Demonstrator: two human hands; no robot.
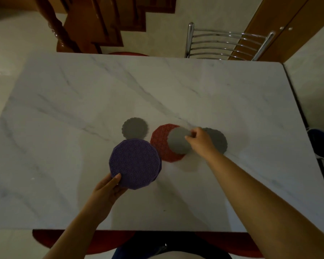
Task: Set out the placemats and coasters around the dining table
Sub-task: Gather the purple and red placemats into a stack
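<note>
So, the count on the marble table was two placemats and three grey coasters. The left hand pinched the purple placemat at its 7 o'clock edge, thumb on top. At that mat's 12 o'clock, one scalloped coaster lay flat. The red placemat sat at its 2 o'clock. The right hand pinched a second coaster over the red one. The third coaster lay at red's 3 o'clock, partly hidden by the wrist.

Two patterned placemats show mid-frame: one purple placemat and one red placemat. Three grey coasters cluster around them. One metal chair stands upper right.
</note>
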